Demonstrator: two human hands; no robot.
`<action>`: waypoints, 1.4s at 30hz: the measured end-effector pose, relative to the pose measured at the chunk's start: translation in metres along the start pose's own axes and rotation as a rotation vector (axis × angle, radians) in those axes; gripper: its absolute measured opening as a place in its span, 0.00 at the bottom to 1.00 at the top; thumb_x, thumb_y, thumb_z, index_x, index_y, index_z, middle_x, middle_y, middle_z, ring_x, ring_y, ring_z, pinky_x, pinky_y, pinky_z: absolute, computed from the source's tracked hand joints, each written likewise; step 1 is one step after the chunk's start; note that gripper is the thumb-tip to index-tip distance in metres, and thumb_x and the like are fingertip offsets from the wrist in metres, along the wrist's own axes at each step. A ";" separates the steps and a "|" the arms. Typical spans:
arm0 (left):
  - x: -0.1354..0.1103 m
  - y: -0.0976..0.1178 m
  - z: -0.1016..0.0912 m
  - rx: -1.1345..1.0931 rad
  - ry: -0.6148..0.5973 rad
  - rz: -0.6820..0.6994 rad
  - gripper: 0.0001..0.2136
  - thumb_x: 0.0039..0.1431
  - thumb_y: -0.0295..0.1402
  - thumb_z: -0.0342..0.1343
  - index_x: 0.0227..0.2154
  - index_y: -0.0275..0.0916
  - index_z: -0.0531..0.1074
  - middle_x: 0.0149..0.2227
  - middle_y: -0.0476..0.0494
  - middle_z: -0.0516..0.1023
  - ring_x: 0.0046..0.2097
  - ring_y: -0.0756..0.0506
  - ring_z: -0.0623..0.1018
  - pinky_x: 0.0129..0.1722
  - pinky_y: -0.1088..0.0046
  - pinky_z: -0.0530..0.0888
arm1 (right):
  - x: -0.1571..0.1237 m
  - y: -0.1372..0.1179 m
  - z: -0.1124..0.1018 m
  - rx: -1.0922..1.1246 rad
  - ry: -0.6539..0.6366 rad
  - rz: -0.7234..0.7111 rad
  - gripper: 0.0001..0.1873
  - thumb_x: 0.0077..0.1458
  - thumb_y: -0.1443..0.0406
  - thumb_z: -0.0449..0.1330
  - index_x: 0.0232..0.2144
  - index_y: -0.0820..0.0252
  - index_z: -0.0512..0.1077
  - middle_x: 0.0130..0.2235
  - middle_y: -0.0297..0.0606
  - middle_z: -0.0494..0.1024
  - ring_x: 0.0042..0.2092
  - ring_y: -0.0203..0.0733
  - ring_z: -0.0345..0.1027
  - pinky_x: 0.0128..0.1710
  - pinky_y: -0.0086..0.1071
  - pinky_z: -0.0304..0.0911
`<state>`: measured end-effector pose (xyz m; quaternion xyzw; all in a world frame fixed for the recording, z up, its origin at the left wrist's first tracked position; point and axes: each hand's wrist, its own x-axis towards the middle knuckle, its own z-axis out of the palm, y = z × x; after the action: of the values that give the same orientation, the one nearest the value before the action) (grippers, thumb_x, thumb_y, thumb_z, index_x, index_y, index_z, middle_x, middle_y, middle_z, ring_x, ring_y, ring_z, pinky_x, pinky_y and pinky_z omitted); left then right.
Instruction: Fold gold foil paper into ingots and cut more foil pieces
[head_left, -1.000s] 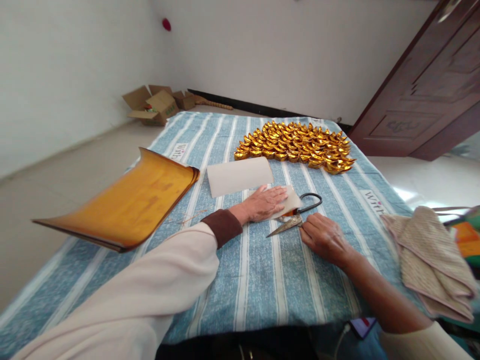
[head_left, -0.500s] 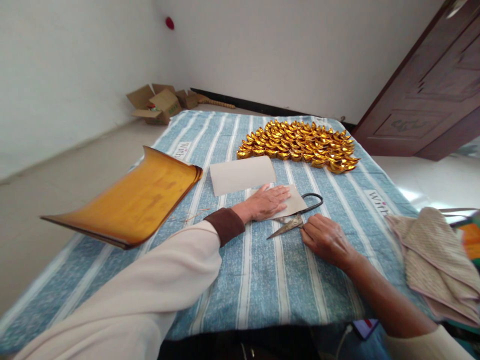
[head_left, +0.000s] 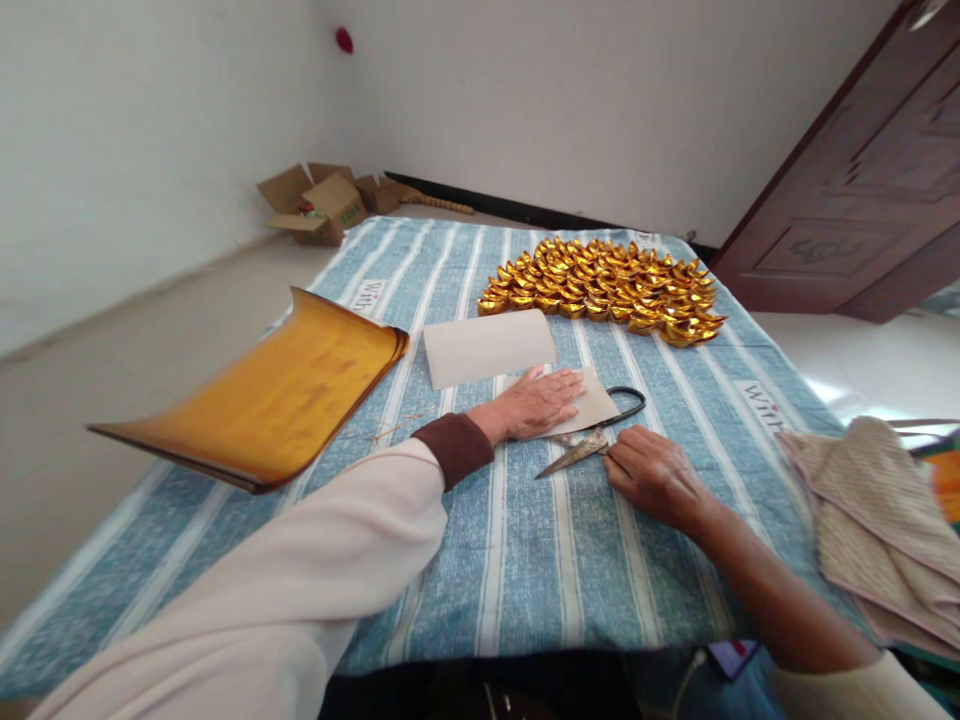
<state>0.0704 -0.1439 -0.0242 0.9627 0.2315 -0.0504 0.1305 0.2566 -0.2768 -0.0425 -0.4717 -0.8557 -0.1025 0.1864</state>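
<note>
My left hand lies flat with fingers stretched out on a pale grey piece of paper. A pair of scissors sits just below that paper with its blades apart, pointing left, and one black handle loop reaching up by the paper's right edge. My right hand is closed around the other handle, which its fingers hide. Beyond my left hand rests a larger pale sheet, with a slightly curled edge.
A stack of golden sheets with curled corners lies on the left of the striped tablecloth. Rows of folded gold foil ingots cover the far right. A beige towel lies at the right edge; cardboard boxes stand on the floor behind.
The whole view has shifted very slightly. Both hands, the scissors and the paper keep practically the same positions.
</note>
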 end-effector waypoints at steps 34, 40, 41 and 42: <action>0.000 0.002 -0.002 -0.010 0.002 -0.023 0.23 0.67 0.39 0.35 0.62 0.39 0.55 0.67 0.42 0.51 0.68 0.45 0.48 0.63 0.55 0.45 | 0.008 -0.001 0.005 0.022 -0.031 -0.062 0.16 0.59 0.70 0.52 0.19 0.59 0.65 0.24 0.35 0.65 0.29 0.39 0.57 0.32 0.34 0.51; 0.000 0.001 0.000 -0.008 0.024 -0.016 0.23 0.67 0.39 0.35 0.62 0.40 0.55 0.67 0.42 0.52 0.68 0.45 0.49 0.62 0.56 0.46 | 0.009 -0.001 0.004 0.027 -0.030 -0.073 0.15 0.59 0.70 0.51 0.20 0.59 0.66 0.24 0.35 0.66 0.30 0.39 0.58 0.32 0.34 0.51; 0.000 0.001 0.000 -0.008 0.024 -0.017 0.23 0.67 0.39 0.35 0.62 0.40 0.55 0.67 0.42 0.52 0.68 0.45 0.49 0.62 0.56 0.45 | 0.009 -0.001 0.004 0.033 -0.035 -0.072 0.16 0.59 0.70 0.51 0.20 0.59 0.66 0.24 0.35 0.66 0.29 0.39 0.58 0.32 0.34 0.51; 0.000 0.002 0.000 -0.007 0.022 -0.018 0.23 0.67 0.39 0.35 0.62 0.40 0.56 0.67 0.42 0.52 0.68 0.45 0.49 0.62 0.55 0.45 | 0.009 -0.002 0.004 0.039 -0.040 -0.069 0.16 0.59 0.70 0.51 0.20 0.59 0.65 0.24 0.35 0.66 0.29 0.39 0.58 0.31 0.34 0.51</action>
<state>0.0709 -0.1452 -0.0235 0.9607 0.2415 -0.0399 0.1306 0.2500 -0.2694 -0.0424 -0.4400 -0.8769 -0.0830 0.1748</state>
